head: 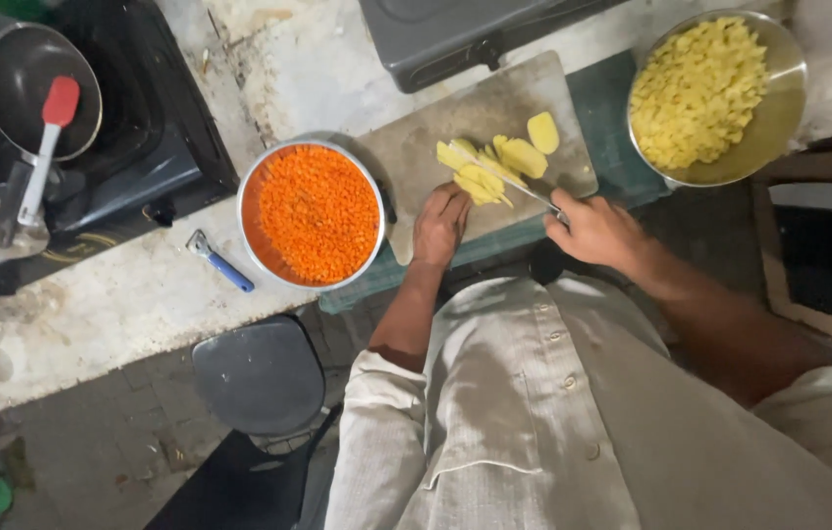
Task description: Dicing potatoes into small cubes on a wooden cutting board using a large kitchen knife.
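On a worn cutting board [416, 147] lie several yellow potato slices [494, 162]. My left hand [440, 224] rests at the board's near edge, fingertips against the sliced potato. My right hand [597, 231] grips a knife [514, 182] whose blade lies across the slices. A steel bowl of diced orange carrot [313, 211] stands just left of the board. A second steel bowl of diced potato [705, 93] sits at the far right.
A black stove [141, 137] at left carries a dark pan [28, 83] with a red-tipped spatula [48, 147]. A blue-handled peeler [219, 260] lies on the stone counter. A dark appliance [455, 34] sits behind the board. A round stool [259, 373] stands below.
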